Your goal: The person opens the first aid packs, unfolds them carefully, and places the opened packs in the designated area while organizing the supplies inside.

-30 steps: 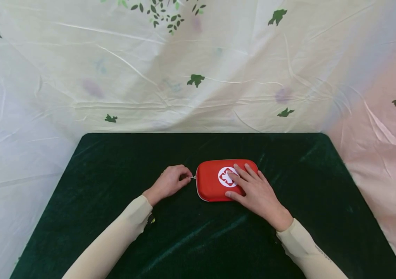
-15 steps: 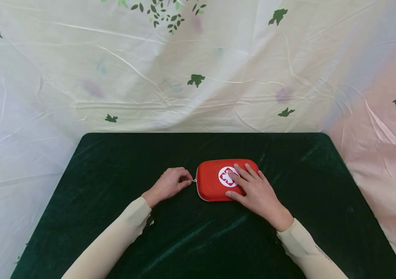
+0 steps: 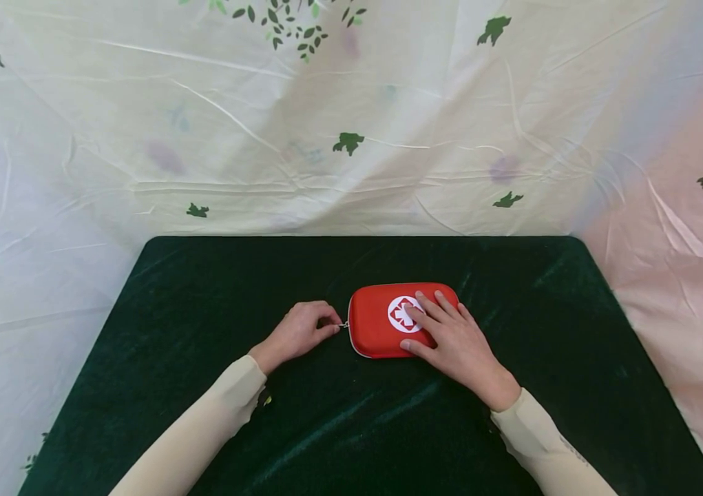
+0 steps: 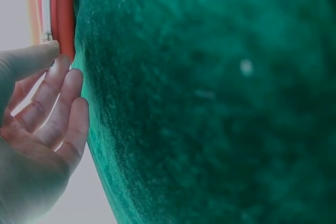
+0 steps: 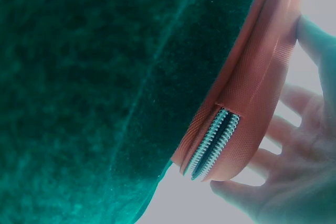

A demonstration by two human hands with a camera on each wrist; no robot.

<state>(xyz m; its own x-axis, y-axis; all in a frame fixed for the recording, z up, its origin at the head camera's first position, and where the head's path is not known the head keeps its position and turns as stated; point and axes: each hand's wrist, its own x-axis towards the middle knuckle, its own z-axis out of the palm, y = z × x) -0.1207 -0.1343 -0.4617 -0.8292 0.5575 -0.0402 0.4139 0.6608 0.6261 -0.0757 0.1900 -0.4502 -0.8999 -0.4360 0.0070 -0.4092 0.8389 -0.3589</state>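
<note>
A red first-aid case [image 3: 368,320] with a white round emblem lies flat on the dark green cloth. At its left side my left hand [image 3: 297,332] pinches the zipper pull [image 3: 343,324] between thumb and fingers. The left wrist view shows the zipper slider [image 4: 48,36] just above the thumb, and meshed pale teeth beyond it. My right hand [image 3: 461,348] rests on the right part of the lid, fingers spread and fairly straight, partly covering the emblem. In the right wrist view, two rows of zipper teeth [image 5: 212,140] stand apart at one end of the case.
The green velvet cloth [image 3: 221,275] covers a table with rounded far corners. Behind and beside it hang pale wrinkled curtains [image 3: 419,89] with green leaf prints.
My left hand has moved slightly toward me along the case's left side, and the zipper slider with it. The right hand and the case have stayed in place.
</note>
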